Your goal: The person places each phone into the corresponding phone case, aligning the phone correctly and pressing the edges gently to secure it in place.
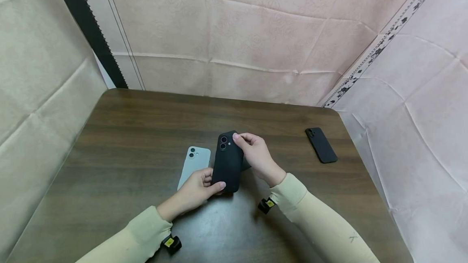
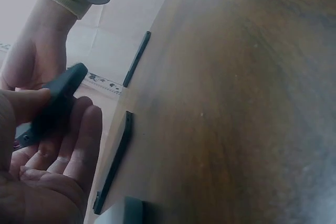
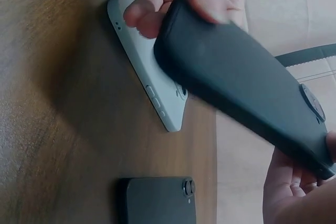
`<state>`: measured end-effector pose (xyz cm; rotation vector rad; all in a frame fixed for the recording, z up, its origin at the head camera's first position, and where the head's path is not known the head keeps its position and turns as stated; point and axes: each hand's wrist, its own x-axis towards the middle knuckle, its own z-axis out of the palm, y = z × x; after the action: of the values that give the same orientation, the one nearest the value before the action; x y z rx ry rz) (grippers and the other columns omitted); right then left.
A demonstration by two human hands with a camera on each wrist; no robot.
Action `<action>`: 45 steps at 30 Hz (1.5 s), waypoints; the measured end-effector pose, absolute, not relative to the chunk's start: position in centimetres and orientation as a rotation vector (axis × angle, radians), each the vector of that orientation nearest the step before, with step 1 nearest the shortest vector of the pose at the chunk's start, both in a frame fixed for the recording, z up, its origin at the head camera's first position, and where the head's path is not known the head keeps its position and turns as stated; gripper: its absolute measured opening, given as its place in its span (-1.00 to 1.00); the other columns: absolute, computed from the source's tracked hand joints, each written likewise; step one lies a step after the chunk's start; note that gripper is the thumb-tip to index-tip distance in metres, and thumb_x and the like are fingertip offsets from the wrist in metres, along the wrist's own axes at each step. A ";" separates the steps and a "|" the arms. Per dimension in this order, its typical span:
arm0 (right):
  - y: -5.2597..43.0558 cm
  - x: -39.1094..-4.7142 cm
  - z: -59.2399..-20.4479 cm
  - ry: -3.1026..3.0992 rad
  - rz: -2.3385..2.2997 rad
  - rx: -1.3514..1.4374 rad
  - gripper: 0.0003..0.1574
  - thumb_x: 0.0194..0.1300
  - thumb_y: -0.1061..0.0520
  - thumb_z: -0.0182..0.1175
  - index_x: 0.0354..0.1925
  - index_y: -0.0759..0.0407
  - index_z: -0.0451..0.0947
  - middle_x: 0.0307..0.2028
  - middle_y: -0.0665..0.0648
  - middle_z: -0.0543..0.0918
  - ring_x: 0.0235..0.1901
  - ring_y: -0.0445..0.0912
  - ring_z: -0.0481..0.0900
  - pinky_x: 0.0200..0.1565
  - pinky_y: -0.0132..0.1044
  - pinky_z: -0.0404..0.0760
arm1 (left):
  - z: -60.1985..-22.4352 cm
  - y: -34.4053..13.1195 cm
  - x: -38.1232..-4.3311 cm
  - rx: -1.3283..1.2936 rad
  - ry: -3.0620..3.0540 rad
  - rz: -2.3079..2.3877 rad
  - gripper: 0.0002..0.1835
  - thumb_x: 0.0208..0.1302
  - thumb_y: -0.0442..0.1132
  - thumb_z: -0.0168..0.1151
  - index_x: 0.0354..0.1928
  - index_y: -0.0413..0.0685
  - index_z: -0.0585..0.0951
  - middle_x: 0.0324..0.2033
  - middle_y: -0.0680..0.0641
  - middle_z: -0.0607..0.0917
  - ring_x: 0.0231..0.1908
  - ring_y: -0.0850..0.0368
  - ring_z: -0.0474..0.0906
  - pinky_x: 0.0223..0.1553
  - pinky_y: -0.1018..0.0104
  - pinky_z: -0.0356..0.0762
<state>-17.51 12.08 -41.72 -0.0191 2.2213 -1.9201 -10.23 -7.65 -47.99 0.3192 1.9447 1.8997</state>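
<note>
A black phone, its back with two round lenses turned up, is held above the table by both hands. My left hand grips its lower end, thumb over the back. At the upper right corner, my right hand pinches the phone between thumb and fingers. Just left of it lies a pale blue phone, lens side up, partly hidden by the left hand. Another dark phone lies flat in the right wrist view; in the head view the held phone and right hand mostly cover it.
On the right side of the wooden table lies a further black phone, back up. Pale cloth hangs behind the table and along both sides. A small camera is strapped at the right wrist, another at the left.
</note>
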 end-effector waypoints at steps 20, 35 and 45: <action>11.9 -17.3 -41.9 2.152 -1.913 -0.106 -0.56 0.35 -0.15 0.19 -0.12 0.20 0.64 -0.25 0.21 0.69 -0.26 0.03 0.65 -0.17 -0.17 0.63 | -48.2 -8.1 -10.4 0.280 1.995 1.983 -0.81 0.38 -0.23 0.20 -0.16 -0.24 0.48 -0.21 -0.13 0.70 -0.13 0.06 0.65 -0.16 0.30 0.60; 12.1 -17.2 -42.1 2.122 -1.880 -0.098 -0.55 0.35 -0.17 0.19 -0.10 0.17 0.64 -0.25 0.21 0.68 -0.40 -0.04 0.53 -0.25 -0.14 0.54 | -47.8 -8.0 -10.6 0.269 2.029 2.008 -0.70 0.41 -0.21 0.15 0.04 -0.27 0.48 -0.16 -0.17 0.67 -0.11 0.04 0.65 -0.09 0.29 0.59; 12.0 -17.1 -42.5 2.073 -1.889 -0.112 -0.53 0.34 -0.15 0.21 -0.10 0.22 0.62 -0.25 0.22 0.69 -0.43 -0.05 0.54 -0.34 -0.27 0.58 | -47.1 -8.0 -11.1 0.202 2.097 2.028 -0.79 0.40 -0.27 0.16 -0.08 -0.31 0.51 -0.27 -0.14 0.65 -0.28 0.09 0.61 -0.26 0.28 0.59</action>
<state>-17.06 11.97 -42.47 -0.1121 2.0731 -1.8886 -11.06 -8.04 -47.12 0.2022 2.0967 2.0281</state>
